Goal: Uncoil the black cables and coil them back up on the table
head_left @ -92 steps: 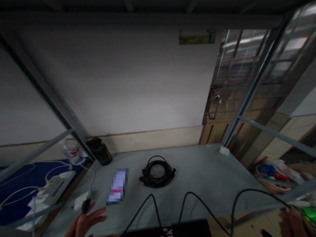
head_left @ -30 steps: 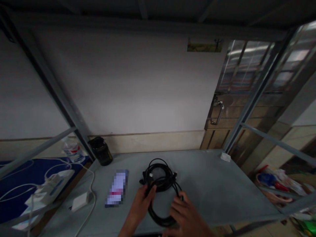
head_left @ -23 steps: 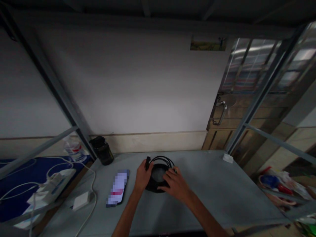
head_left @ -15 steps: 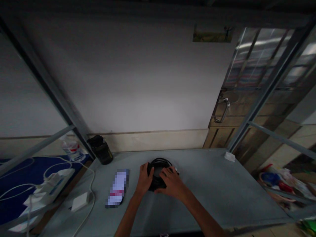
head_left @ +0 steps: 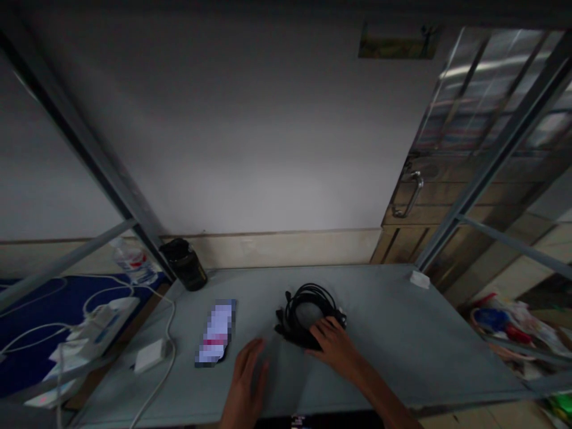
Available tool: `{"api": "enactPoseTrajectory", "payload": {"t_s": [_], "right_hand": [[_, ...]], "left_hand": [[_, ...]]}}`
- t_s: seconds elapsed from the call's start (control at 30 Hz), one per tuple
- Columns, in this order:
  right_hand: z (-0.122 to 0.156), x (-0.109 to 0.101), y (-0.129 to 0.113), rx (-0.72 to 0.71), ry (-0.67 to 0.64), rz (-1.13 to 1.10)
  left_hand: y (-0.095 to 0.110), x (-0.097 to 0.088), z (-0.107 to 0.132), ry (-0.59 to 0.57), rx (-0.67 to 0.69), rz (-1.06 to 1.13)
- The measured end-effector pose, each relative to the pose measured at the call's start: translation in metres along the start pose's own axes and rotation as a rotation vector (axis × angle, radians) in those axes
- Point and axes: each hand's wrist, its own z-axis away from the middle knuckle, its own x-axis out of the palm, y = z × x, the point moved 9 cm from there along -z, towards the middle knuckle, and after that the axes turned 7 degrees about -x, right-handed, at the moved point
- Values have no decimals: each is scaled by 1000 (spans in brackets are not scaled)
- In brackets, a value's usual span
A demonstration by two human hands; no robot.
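A coil of black cable (head_left: 297, 330) lies on the grey tabletop (head_left: 393, 333), with several connector ends sticking out at its left and right. My right hand (head_left: 333, 342) has its fingers curled over the coil's lower right part; the fingertips are partly hidden against the black loops. Apart from the coil, at the front of the table, my left hand (head_left: 245, 381) holds nothing. Its thumb is spread away from the fingers. A phone (head_left: 215, 332) with a lit, blurred screen lies to the left, beyond my left hand.
A black jar (head_left: 184, 265) stands at the back left. Left of the phone are a white charger (head_left: 150, 356) and a white cord (head_left: 168, 333). A power strip (head_left: 105, 328) sits on a blue surface. A small white object (head_left: 420, 279) lies at the back right, near a metal post (head_left: 473, 179).
My left hand has let go of the cable coil and drawn back toward the table's front. The coil now lies further right, looser, with its ends showing; my right hand stays at it.
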Motion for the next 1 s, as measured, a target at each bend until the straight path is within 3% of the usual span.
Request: {"api": "enactPoseTrajectory", "payload": {"t_s": [0.13, 0.3, 0.47, 0.63, 0.83, 1.0], "right_hand": [[21, -19, 50, 70, 23, 102], [63, -56, 93, 223, 155, 162], [140, -84, 102, 414, 327, 180], [195, -84, 98, 581, 350, 143], [205, -81, 103, 709, 381, 65], [189, -81, 109, 662, 493, -44]], "left_hand": [[-16, -19, 17, 55, 18, -74], [-11, -27, 16, 89, 25, -134], [7, -24, 14, 92, 42, -228], [17, -24, 13, 137, 70, -318], [21, -23, 11, 145, 87, -358], [19, -23, 11, 146, 75, -373]]}}
